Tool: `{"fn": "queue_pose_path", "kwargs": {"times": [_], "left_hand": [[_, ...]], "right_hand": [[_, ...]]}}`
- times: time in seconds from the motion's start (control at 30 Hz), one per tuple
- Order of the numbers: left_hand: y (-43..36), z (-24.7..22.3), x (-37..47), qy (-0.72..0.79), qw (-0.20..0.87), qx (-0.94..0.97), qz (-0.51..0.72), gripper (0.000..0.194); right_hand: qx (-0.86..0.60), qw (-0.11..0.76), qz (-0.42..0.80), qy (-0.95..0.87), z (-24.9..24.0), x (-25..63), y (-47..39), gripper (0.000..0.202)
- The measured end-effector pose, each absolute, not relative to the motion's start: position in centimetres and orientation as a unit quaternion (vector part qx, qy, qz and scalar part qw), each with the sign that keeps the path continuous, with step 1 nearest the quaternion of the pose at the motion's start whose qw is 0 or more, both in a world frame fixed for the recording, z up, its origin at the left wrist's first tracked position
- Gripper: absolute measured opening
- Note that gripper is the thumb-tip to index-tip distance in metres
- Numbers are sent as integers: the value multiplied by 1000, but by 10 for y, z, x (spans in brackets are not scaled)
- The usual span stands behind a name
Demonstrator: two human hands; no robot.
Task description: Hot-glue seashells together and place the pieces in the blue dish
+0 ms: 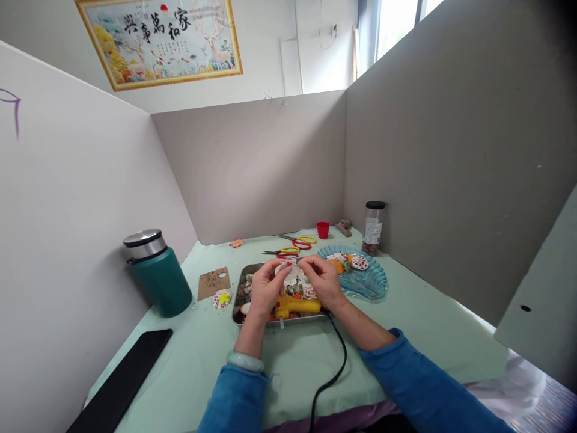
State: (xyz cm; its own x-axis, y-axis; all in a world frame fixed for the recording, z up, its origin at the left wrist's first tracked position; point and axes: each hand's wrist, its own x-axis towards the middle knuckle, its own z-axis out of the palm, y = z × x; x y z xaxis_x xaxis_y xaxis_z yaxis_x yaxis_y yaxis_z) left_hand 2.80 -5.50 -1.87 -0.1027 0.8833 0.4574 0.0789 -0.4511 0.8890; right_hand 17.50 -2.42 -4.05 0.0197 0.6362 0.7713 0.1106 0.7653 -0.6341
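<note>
Over a metal tray (pixel 237 317) of small shell-like pieces, my left hand (pixel 267 285) is closed on a small pale piece (pixel 280 268) with a red spot near the fingertips. My right hand (pixel 323 281) is close by on the right, its fingers pinched together; what they hold, if anything, is too small to make out. A yellow glue gun (pixel 300 305) lies across the front of the tray below both hands, its black cord (pixel 344 355) running toward the front edge.
Left are a green flask (pixel 163 279), a black flat object (pixel 124 376), brown card (pixel 213 283) and a decorated disc (pixel 221 299). Behind are scissors (pixel 288 251) and a red cup (pixel 323 230). Right are a blue plate (pixel 372 282) and a jar (pixel 374 228). Partitions surround the table.
</note>
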Motion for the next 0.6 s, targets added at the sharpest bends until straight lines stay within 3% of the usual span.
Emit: {"fn": "queue_pose_path", "kwargs": {"times": [0.6], "left_hand": [[-45,-30,19,373,88,686,619,19]], "right_hand": [[-272,659,217,-667,-41,176,-23,20]]}}
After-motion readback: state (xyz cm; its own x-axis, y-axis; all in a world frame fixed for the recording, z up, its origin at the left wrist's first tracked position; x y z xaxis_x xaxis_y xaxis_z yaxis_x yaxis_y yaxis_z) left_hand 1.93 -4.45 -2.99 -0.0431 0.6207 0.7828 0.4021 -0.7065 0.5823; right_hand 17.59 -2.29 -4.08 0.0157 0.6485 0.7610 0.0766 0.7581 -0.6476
